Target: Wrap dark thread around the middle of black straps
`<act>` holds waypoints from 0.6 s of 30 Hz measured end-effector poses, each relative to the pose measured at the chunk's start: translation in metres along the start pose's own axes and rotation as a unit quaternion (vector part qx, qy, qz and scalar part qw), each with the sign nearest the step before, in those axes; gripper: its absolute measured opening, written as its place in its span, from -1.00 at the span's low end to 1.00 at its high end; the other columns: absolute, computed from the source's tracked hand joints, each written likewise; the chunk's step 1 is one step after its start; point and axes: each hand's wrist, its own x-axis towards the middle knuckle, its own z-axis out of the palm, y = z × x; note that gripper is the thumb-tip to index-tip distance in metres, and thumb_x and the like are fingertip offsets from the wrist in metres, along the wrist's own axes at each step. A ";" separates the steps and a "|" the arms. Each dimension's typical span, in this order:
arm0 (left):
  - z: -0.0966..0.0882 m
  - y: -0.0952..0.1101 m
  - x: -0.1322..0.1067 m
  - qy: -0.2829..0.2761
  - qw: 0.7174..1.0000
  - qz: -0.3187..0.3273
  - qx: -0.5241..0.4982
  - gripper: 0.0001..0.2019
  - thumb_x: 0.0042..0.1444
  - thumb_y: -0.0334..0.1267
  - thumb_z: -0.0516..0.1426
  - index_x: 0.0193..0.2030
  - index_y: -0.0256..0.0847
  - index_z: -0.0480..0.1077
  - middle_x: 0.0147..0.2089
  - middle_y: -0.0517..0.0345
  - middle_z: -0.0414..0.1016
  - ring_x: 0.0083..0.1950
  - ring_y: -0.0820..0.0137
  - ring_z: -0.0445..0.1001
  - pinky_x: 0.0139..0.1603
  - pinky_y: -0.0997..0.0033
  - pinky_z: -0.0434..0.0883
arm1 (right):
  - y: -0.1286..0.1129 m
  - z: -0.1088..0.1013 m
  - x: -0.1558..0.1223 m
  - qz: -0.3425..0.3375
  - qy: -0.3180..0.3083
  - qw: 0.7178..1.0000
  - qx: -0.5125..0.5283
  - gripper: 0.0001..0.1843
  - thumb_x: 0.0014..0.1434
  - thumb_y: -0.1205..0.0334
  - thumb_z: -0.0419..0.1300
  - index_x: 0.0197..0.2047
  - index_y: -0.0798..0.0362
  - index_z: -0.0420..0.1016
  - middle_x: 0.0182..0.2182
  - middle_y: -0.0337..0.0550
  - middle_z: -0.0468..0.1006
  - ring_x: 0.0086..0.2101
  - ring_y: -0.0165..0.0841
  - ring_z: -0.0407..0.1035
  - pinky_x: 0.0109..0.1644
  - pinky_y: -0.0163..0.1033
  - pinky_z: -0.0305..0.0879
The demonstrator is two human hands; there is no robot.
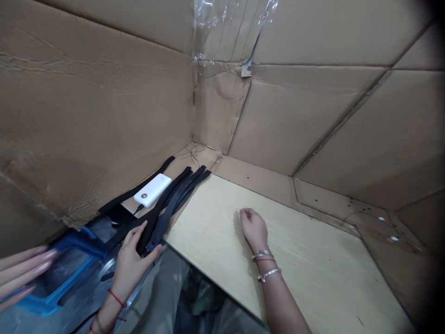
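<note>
Several black fabric straps (167, 211) lie side by side across the left end of a pale wooden board (208, 218) and the cardboard beyond it. My left hand (134, 257) rests at their near ends, thumb and fingers apart, with the strap ends between them; no firm grip shows. On the board lies my right hand (253, 229), curled into a loose fist with nothing visible in it. A white power bank (153, 189) with a black cable plugged in sits among the straps, beyond my left hand.
Cardboard walls (104, 102) enclose the back and left. Clear plastic film (229, 28) hangs in the top corner. Another person's hand (24, 273) reaches in at the left edge, near a blue plastic stool (66, 287). Loose thread (194, 150) lies in the corner.
</note>
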 end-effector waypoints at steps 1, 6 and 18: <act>0.001 0.002 0.002 0.004 1.000 0.002 0.013 -0.26 0.04 0.14 0.18 0.29 -0.26 0.28 0.09 -0.08 0.42 0.15 0.06 0.45 0.17 0.06 0.42 | 0.000 0.000 0.000 0.000 0.001 1.000 -0.001 -0.66 0.26 0.15 0.02 -0.15 0.13 0.57 -0.19 0.03 0.63 -0.16 -0.19 0.47 -0.13 -0.22 0.25; -0.003 0.016 0.000 0.034 0.991 0.022 0.130 -0.34 0.14 0.18 0.10 0.27 -0.19 0.30 0.10 -0.05 0.40 0.08 0.08 0.49 0.05 0.13 0.47 | 0.000 0.001 -0.002 -0.005 0.005 1.000 -0.003 -0.67 0.27 0.17 0.02 -0.14 0.13 0.56 -0.19 0.02 0.63 -0.17 -0.22 0.47 -0.14 -0.24 0.25; -0.012 0.013 -0.002 0.124 0.954 0.108 0.249 -0.40 0.17 0.15 0.09 0.14 -0.32 0.40 0.19 -0.29 0.25 0.13 -0.05 0.35 0.15 -0.06 0.32 | -0.003 0.000 -0.007 -0.013 0.009 1.000 -0.013 -0.71 0.27 0.21 0.04 -0.16 0.11 0.56 -0.22 -0.02 0.61 -0.20 -0.26 0.45 -0.17 -0.26 0.22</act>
